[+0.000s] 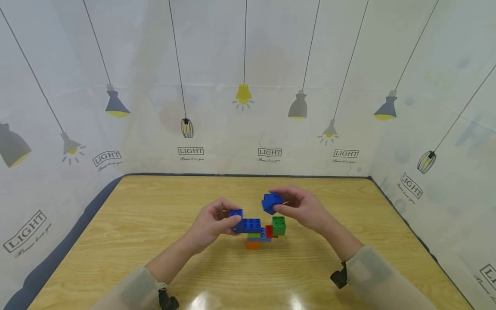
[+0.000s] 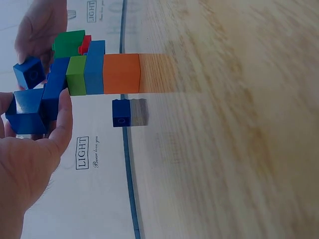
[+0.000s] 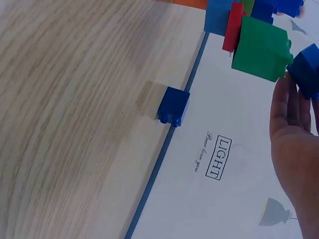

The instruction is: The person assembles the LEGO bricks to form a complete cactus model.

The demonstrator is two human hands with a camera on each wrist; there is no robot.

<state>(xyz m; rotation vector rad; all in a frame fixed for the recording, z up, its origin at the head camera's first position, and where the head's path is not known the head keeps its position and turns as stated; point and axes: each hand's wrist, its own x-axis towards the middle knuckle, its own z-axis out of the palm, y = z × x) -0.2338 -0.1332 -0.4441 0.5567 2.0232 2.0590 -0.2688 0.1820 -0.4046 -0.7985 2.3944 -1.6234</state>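
Observation:
A stack of toy building bricks stands on the table: an orange brick (image 1: 253,245) at the bottom, then a light blue brick (image 2: 94,67), a lime green brick (image 2: 77,75) and a long dark blue brick (image 1: 252,224). To the right, a red brick (image 3: 233,27) and a green brick (image 1: 278,225) rise from it. My left hand (image 1: 211,225) pinches a small blue brick (image 1: 236,212) at the long brick's left end, a finger touching the long brick too. Above the green brick, my right hand (image 1: 300,207) holds another blue brick (image 1: 272,203), tilted and apart from the stack.
A loose blue brick (image 3: 174,105) lies on the wooden table (image 1: 155,202), beyond the stack; the head view does not show it. Behind the table's dark-edged far side hangs a white backdrop (image 1: 217,129) printed with lamps.

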